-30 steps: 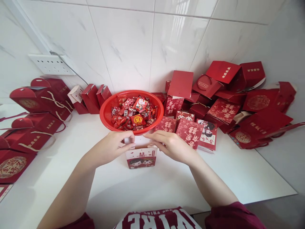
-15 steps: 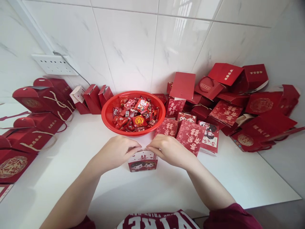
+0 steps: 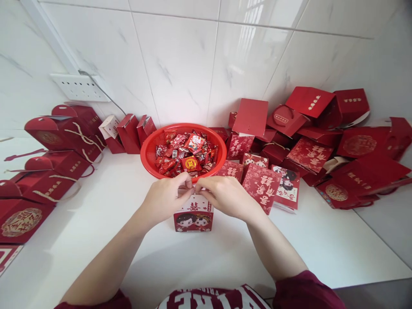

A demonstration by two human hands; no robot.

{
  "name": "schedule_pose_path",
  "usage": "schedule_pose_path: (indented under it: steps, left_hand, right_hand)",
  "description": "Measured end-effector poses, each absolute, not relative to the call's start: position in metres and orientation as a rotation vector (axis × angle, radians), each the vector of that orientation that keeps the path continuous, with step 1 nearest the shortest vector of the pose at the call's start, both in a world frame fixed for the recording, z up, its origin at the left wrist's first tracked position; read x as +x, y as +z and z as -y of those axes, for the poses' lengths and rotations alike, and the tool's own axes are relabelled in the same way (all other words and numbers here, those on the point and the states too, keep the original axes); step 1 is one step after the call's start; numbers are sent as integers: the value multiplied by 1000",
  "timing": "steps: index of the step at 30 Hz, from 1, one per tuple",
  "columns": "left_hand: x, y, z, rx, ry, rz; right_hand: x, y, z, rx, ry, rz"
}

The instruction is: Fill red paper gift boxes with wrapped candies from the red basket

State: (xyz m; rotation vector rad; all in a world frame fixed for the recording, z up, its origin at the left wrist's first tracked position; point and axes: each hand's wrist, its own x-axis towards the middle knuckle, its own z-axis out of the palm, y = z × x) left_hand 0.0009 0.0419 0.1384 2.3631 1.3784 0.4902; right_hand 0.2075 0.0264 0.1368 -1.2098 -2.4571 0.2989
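A small red and white box (image 3: 193,219) with two cartoon faces stands upright on the white table in front of me. My left hand (image 3: 167,196) pinches the left part of its top edge, thumb and fingers together. On the right part of the top, the closed fingers of my right hand (image 3: 223,194) grip the same box. The fingertips of both hands nearly meet above it. Just behind the hands sits a red plastic basket (image 3: 145,159) holding many wrapped candies (image 3: 189,163).
Red gift boxes with rope handles (image 3: 53,186) line the left side of the white table (image 3: 106,201). Three small boxes (image 3: 128,134) stand near the wall. A pile of red boxes (image 3: 310,152) covers the back right. A socket strip (image 3: 80,87) is on the wall.
Both hands have risen slightly at the box's top, and the left fingers are more curled. More of the box front shows, and it looks more upright. The whole view has shifted slightly.
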Motion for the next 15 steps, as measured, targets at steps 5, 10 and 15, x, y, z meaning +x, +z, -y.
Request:
schedule_pose_path:
  steps: [5, 10, 15]
  left_hand:
    - [-3, 143, -39, 2297, 378, -1415]
    - [-10, 150, -42, 2221, 305, -1219]
    - [-18, 160, -42, 2261, 127, -962]
  right_hand:
    - [211, 134, -27, -968, 454, 2542]
    - [215, 131, -27, -964, 498, 2583]
    - [217, 132, -26, -992, 585, 2554]
